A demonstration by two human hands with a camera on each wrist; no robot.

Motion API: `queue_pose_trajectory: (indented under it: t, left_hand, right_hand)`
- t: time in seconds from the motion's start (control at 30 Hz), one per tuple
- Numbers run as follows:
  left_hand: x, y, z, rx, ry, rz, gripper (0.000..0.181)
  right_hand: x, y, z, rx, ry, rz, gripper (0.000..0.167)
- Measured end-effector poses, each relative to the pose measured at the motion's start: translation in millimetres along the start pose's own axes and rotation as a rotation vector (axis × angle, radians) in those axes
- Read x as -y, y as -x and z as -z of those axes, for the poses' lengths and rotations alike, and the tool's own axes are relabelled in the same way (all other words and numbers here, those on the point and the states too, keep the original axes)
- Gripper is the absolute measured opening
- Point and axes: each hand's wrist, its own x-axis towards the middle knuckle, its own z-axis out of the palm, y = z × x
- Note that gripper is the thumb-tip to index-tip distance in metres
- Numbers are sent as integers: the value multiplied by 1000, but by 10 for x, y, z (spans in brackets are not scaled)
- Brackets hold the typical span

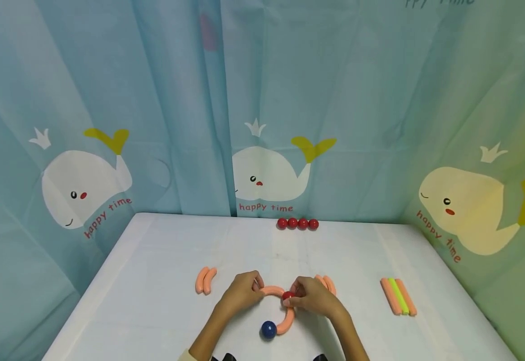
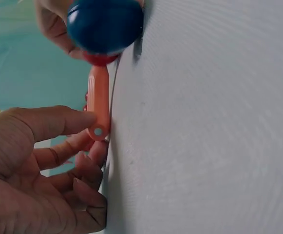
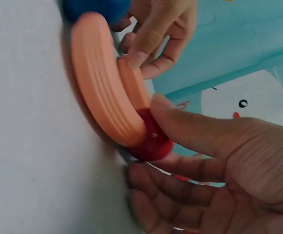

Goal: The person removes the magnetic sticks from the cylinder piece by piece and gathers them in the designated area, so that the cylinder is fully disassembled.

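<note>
My left hand (image 1: 242,291) pinches the free end of a curved orange stick (image 1: 272,290) between thumb and fingers; a small silvery dot shows on that end in the left wrist view. The stick's other end meets a red ball (image 1: 287,297), which my right hand (image 1: 315,297) holds between thumb and fingers. From the same ball a second curved orange stick (image 1: 286,323) bends toward the person, with a larger blue ball (image 1: 269,330) at its far end. In the right wrist view both sticks touch the red ball (image 3: 153,141).
Two curved orange sticks (image 1: 205,281) lie to the left, and more (image 1: 330,285) sit partly behind the right hand. Farther right are straight orange and green sticks (image 1: 398,297). Several red balls (image 1: 298,223) line the back of the white table (image 1: 154,321), before a whale-print curtain (image 1: 361,100).
</note>
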Motion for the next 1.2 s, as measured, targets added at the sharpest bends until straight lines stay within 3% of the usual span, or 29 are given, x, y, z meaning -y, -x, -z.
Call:
queue_pose_trajectory:
  t: [0.1,0.33,0.77,1.07,1.2]
  left_hand:
    - [-12,14,6,0,-5,12,16]
    - [12,16,0,-15,-39,-43,20]
    - [10,42,-20,20,46,11,15]
    - [18,31,-23,1,15,-40,14]
    - [19,35,-17,18,6,-35,12]
  right_hand:
    - [-29,-32,-40,-72,18,30,28]
    - [-45,-113,-144,-180,41,85,24]
    - [-33,-196,-303,-203,-17,98,31]
    - [-26,-203,-305,-207,-13,84,29]
    - [-22,-196,-304,-190,-31,81,30]
